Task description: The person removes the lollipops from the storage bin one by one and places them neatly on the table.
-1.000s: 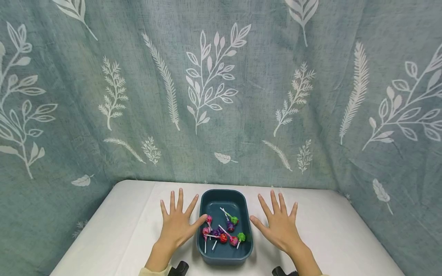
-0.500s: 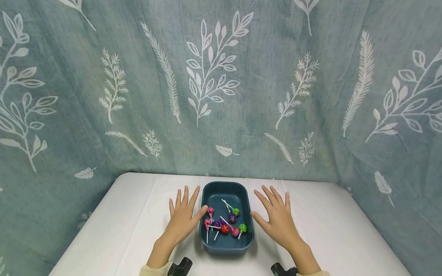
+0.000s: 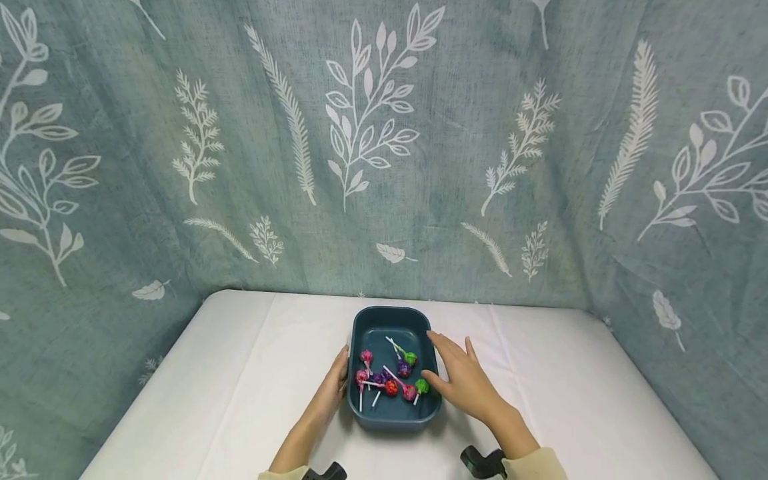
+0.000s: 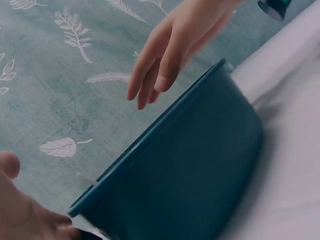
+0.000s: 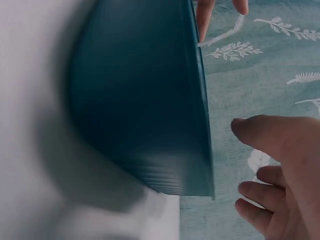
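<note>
A dark teal plastic bin (image 3: 393,424) stands on a white-covered table. Several lollipops in pink, purple, red and green wrappers lie in its nearer half, among them a red lollipop (image 3: 391,387) and a green lollipop (image 3: 422,386). My left hand (image 3: 327,390) is at the bin's left outer wall, its fingers partly hidden; in the left wrist view, this hand (image 4: 27,215) is by the rim with the thumb apart. My right hand (image 3: 468,381) hovers at the right rim, fingers loosely bent and holding nothing. In the right wrist view, a gap separates this hand (image 5: 285,170) from the bin.
The white table (image 3: 270,347) extends to both sides of the bin. A green-grey cloth (image 3: 300,267) with white leaf prints hangs behind and beside it. Black wrist devices show at the lower edge, one near the right sleeve (image 3: 534,465).
Both hands have come in from spread positions beside the bin: the left to its outer side wall, the right over its right rim. The head view has tilted slightly down.
</note>
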The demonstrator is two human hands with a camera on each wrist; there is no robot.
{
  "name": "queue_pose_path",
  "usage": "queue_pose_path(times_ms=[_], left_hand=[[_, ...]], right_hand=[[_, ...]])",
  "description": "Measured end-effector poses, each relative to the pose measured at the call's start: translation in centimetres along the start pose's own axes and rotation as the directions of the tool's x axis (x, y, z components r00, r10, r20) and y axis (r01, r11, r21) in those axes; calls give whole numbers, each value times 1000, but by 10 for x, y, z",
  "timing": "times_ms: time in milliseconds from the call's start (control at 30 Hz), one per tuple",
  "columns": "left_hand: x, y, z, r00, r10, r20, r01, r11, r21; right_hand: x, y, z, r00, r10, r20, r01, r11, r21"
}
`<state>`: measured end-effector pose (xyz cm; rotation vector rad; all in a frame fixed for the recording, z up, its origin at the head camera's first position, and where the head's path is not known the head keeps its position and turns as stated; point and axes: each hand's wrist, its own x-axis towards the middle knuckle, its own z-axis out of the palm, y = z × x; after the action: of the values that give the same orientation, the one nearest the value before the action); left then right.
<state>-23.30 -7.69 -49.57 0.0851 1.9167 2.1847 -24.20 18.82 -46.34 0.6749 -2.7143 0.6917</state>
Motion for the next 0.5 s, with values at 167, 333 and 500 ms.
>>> queue_pose_path(times_ms=[167,333,500], left_hand=[[3,-7,6,999,15,-45,-21,992,-126],[7,-14,14,992,23,-122,-43,986,-163],[9,-19,19,974,45,-224,-54,998,-35]], right_hand=[[-2,1,11,979,169,114,-191,958,214],[-6,0,23,958,249,143,-285,891,353],[-8,-3,29,954,280,109,-300,868,395]])
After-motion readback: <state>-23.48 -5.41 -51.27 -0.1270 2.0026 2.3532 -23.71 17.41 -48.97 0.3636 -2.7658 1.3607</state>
